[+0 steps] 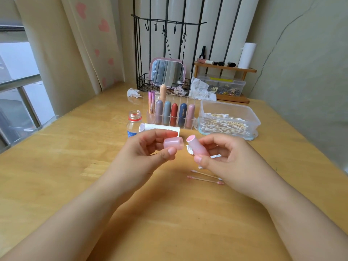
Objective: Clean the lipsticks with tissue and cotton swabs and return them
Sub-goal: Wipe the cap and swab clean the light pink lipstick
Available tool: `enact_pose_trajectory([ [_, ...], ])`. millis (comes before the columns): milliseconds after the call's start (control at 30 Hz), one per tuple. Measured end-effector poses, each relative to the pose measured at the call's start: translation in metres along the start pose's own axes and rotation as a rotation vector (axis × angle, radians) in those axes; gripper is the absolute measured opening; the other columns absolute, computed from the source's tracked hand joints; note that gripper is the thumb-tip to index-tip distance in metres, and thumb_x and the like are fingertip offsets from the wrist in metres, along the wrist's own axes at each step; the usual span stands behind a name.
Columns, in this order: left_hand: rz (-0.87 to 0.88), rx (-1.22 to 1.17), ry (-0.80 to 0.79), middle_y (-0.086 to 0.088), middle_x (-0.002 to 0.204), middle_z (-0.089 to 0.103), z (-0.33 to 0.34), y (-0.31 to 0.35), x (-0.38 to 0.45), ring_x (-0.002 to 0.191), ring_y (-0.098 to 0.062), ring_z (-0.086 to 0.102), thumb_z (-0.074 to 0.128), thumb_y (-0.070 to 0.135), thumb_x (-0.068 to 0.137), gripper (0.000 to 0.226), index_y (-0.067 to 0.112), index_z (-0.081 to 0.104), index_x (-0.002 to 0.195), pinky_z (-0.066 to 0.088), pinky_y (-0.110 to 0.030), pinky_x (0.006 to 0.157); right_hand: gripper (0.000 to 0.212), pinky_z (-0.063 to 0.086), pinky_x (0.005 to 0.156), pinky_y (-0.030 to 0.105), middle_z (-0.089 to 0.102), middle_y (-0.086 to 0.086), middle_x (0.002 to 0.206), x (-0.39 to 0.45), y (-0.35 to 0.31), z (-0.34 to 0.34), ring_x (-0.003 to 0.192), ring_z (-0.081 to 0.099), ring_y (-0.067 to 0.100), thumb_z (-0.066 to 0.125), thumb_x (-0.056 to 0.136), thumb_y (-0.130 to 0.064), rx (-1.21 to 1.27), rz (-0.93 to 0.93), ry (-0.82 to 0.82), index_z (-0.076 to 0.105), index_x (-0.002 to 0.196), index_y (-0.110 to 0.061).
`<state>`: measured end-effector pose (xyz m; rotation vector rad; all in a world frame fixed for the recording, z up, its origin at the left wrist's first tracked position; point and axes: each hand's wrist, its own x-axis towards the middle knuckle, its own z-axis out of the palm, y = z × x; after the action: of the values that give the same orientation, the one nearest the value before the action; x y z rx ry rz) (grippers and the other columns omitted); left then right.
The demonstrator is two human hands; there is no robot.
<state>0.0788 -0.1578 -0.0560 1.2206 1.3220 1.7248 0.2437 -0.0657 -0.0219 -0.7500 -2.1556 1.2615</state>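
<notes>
Over a pale wooden table (56, 166) set in a corner between a window and a heart-printed curtain (94, 34), the left hand (146, 149) pinches a pink cap (174, 145) and the right hand (222, 157) grips the open pink lipstick (197, 146) with a scrap of tissue (189, 149), cap and tube apart. Two used cotton swabs (205, 178) lie on the wood beneath; behind stand a clear organizer (188, 127) of lipsticks, a tub of swabs (227, 117), a mirror (167, 72) and a small shelf (224, 67)

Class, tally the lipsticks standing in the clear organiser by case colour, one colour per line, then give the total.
Metallic purple lipstick: 1
Peach lipstick: 1
Mauve-grey lipstick: 1
Grey-blue lipstick: 1
Red lipstick: 1
Navy lipstick: 1
Pink lipstick: 1
Total in the clear organiser: 7
</notes>
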Motion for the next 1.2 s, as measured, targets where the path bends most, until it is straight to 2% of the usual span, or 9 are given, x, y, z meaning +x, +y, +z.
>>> enact_pose_trajectory([
  [200, 0.016, -0.011, 0.037, 0.001, 0.080, 0.067, -0.003, -0.006, 0.004, 0.076, -0.013, 0.060, 0.078, 0.010, 0.064, 0.033, 0.012, 0.059, 0.091, 0.052, -0.021, 0.072, 0.033, 0.041, 0.048, 0.005, 0.065, -0.006, 0.088, -0.004, 0.000, 0.003, 0.055, 0.054, -0.005, 0.072, 0.081, -0.008, -0.087, -0.039, -0.015, 0.067, 0.089, -0.039],
  [333, 0.032, 0.029, -0.008, 0.002, 0.078, 0.066, -0.001, -0.008, 0.003, 0.077, -0.013, 0.058, 0.075, 0.011, 0.063, 0.023, 0.015, 0.063, 0.083, 0.051, -0.020, 0.071, 0.043, 0.044, 0.068, 0.012, 0.062, -0.016, 0.079, -0.003, 0.003, 0.009, 0.063, 0.054, -0.004, 0.078, 0.074, -0.023, -0.281, -0.050, 0.056, 0.064, 0.111, -0.040],
  [567, 0.022, 0.006, -0.025, 0.003, 0.074, 0.068, -0.003, -0.011, 0.003, 0.074, -0.010, 0.061, 0.079, 0.031, 0.052, 0.021, 0.031, 0.069, 0.070, 0.053, -0.025, 0.073, 0.057, 0.040, 0.064, 0.011, 0.060, -0.011, 0.077, -0.002, 0.009, 0.021, 0.064, 0.050, 0.002, 0.077, 0.075, -0.026, -0.383, -0.144, 0.063, 0.055, 0.124, -0.042],
  [700, 0.040, 0.181, 0.008, 0.001, 0.076, 0.069, 0.003, -0.011, 0.002, 0.074, -0.013, 0.063, 0.080, 0.020, 0.062, 0.022, 0.020, 0.067, 0.079, 0.053, -0.028, 0.072, 0.057, 0.048, 0.068, 0.020, 0.060, -0.009, 0.076, -0.003, 0.011, 0.028, 0.064, 0.055, 0.003, 0.069, 0.081, -0.024, -0.448, -0.191, -0.020, 0.046, 0.125, -0.053],
  [800, 0.121, 0.397, 0.063, 0.006, 0.081, 0.068, 0.006, -0.010, -0.003, 0.072, -0.010, 0.062, 0.078, 0.018, 0.077, 0.020, 0.020, 0.062, 0.087, 0.051, -0.021, 0.065, 0.034, 0.053, 0.064, 0.034, 0.063, -0.004, 0.072, 0.002, 0.013, 0.031, 0.057, 0.058, 0.008, 0.063, 0.084, -0.027, -0.452, -0.135, -0.003, 0.045, 0.106, -0.045],
  [900, 0.300, 0.708, 0.225, 0.013, 0.072, 0.058, -0.002, 0.002, -0.001, 0.067, -0.003, 0.054, 0.066, 0.025, 0.084, 0.009, 0.021, 0.058, 0.083, 0.038, -0.012, 0.056, 0.028, 0.055, 0.061, 0.030, 0.065, -0.012, 0.076, 0.013, 0.005, 0.024, 0.062, 0.062, 0.007, 0.065, 0.083, -0.024, -0.421, -0.047, -0.019, 0.043, 0.094, -0.036],
  [967, 0.330, 0.809, 0.322, 0.014, 0.074, 0.057, -0.012, 0.020, 0.006, 0.067, -0.005, 0.054, 0.059, 0.028, 0.086, 0.007, 0.022, 0.057, 0.083, 0.041, -0.020, 0.058, 0.028, 0.050, 0.051, 0.019, 0.067, -0.014, 0.077, 0.028, -0.005, 0.016, 0.062, 0.058, 0.000, 0.067, 0.082, -0.019, -0.398, -0.026, -0.036, 0.045, 0.090, -0.033],
  [1100, 0.328, 0.947, 0.416, 0.012, 0.073, 0.058, -0.043, 0.055, 0.032, 0.067, -0.009, 0.056, 0.057, 0.025, 0.088, 0.007, 0.019, 0.058, 0.085, 0.043, -0.031, 0.061, 0.035, 0.048, 0.068, 0.018, 0.067, -0.012, 0.087, 0.075, -0.032, 0.004, 0.077, 0.063, 0.006, 0.075, 0.076, -0.021, -0.480, -0.100, -0.005, 0.049, 0.091, -0.039],
  [1200, 0.323, 1.101, 0.389, 0.003, 0.077, 0.061, -0.074, 0.063, 0.063, 0.072, -0.022, 0.057, 0.057, 0.022, 0.089, 0.008, 0.014, 0.059, 0.088, 0.047, -0.037, 0.067, 0.034, 0.042, 0.054, 0.006, 0.061, -0.016, 0.087, 0.116, -0.050, -0.001, 0.071, 0.059, -0.001, 0.073, 0.077, -0.016, -0.523, -0.166, 0.041, 0.053, 0.098, -0.035],
])
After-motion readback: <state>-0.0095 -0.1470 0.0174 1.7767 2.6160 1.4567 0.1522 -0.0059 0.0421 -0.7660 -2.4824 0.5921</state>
